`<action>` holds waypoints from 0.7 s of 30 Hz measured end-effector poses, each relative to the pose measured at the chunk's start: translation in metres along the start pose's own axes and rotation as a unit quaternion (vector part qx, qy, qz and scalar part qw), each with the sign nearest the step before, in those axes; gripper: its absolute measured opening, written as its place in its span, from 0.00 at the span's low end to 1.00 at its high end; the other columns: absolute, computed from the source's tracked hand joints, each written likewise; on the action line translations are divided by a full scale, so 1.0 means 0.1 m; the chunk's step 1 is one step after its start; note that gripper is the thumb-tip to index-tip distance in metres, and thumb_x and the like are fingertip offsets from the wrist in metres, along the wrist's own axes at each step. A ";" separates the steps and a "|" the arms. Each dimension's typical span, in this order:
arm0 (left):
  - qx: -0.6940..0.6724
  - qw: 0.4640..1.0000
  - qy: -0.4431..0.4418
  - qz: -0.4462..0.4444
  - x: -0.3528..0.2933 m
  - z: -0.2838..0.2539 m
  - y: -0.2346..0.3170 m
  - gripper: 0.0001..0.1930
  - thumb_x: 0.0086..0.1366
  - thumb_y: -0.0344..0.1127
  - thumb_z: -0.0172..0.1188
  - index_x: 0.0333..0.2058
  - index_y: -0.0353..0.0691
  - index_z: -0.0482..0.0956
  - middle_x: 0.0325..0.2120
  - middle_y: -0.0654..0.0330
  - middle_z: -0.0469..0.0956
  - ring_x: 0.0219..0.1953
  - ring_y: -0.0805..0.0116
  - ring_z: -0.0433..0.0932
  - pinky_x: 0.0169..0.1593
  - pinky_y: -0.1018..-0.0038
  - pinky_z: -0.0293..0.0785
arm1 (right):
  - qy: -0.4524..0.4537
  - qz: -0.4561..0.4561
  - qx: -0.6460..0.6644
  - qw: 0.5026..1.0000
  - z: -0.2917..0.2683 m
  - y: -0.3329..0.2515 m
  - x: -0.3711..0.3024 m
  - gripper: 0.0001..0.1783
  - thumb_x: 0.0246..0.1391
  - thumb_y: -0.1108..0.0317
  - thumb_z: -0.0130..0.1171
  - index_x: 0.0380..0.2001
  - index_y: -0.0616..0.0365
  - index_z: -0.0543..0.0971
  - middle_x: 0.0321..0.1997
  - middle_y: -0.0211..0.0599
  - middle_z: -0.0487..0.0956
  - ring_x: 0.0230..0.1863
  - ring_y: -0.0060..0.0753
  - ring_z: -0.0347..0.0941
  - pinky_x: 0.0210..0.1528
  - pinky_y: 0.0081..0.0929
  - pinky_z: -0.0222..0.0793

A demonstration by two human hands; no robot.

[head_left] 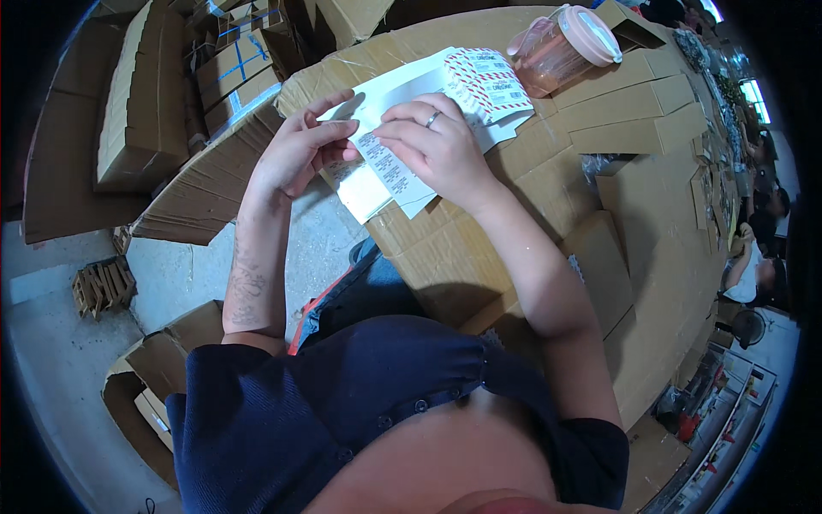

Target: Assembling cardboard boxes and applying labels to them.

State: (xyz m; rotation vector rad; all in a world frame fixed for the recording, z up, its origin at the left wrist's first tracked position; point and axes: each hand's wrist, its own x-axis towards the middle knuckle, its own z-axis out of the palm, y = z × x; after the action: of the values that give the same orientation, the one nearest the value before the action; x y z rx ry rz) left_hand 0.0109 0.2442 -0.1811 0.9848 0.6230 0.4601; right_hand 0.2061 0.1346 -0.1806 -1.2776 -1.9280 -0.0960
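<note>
White rectangular paper strip with dark print (394, 180) lay between the hands. The right hand (449, 150) bunched its fingertips at the far end; the left hand (295, 150) curled loosely beside it, probably to steady it. Whether either pinched paper, I couldn't tell. Print faced up, its long axis running far left to near right, over white paper sheets (407, 81). Red-and-white striped paper labels (488, 81) and a clear, pink-lidded plastic bottle (556, 51) sat farther right.

You have two hands over the label sheets (392, 174), one left hand (300, 147) and one right hand (438, 147), with one ring (432, 120) on the right. One pink-lidded cup (558, 58) stands far right; one open carton (175, 332) sits near left. The overlapping sheets can't be counted.
</note>
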 end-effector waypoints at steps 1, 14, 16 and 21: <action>-0.001 1.000 -0.001 0.002 0.00 0.01 0.00 0.32 0.63 0.27 0.60 0.63 0.28 0.57 0.35 0.55 0.80 0.28 0.76 0.81 0.36 0.83 0.82 | 0.000 -0.001 -0.001 1.000 0.02 0.00 0.00 0.11 0.44 0.72 0.66 0.35 0.50 0.84 0.40 0.29 0.80 0.45 0.36 0.72 0.49 0.32 0.68; 0.025 1.000 0.000 -0.001 -0.01 0.12 0.02 0.29 0.64 0.27 0.58 0.63 0.35 0.62 0.32 0.62 0.81 0.27 0.80 0.79 0.36 0.85 0.80 | -0.012 0.026 0.021 0.999 0.01 -0.02 0.08 0.06 0.47 0.72 0.64 0.30 0.56 0.78 0.37 0.34 0.76 0.45 0.41 0.69 0.49 0.35 0.68; 0.022 1.000 0.003 -0.003 -0.01 0.12 0.01 0.29 0.64 0.27 0.58 0.63 0.36 0.62 0.32 0.62 0.81 0.27 0.80 0.79 0.36 0.84 0.80 | -0.013 0.017 0.014 1.000 0.00 -0.03 0.07 0.06 0.47 0.72 0.64 0.30 0.57 0.78 0.36 0.33 0.76 0.45 0.40 0.69 0.50 0.35 0.68; -0.035 0.999 -0.012 -0.008 -0.01 0.09 -0.01 0.31 0.64 0.26 0.58 0.64 0.30 0.57 0.33 0.55 0.81 0.28 0.75 0.82 0.35 0.83 0.82 | 0.002 -0.054 -0.059 0.997 -0.02 -0.03 0.01 0.07 0.46 0.72 0.64 0.30 0.55 0.77 0.37 0.33 0.76 0.45 0.40 0.69 0.50 0.35 0.68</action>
State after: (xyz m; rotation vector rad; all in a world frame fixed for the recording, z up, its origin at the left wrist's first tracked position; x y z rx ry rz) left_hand 0.0163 0.2374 -0.1783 0.9173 0.5885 0.4524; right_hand 0.2043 0.1332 -0.1773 -1.2481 -2.0132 -0.2715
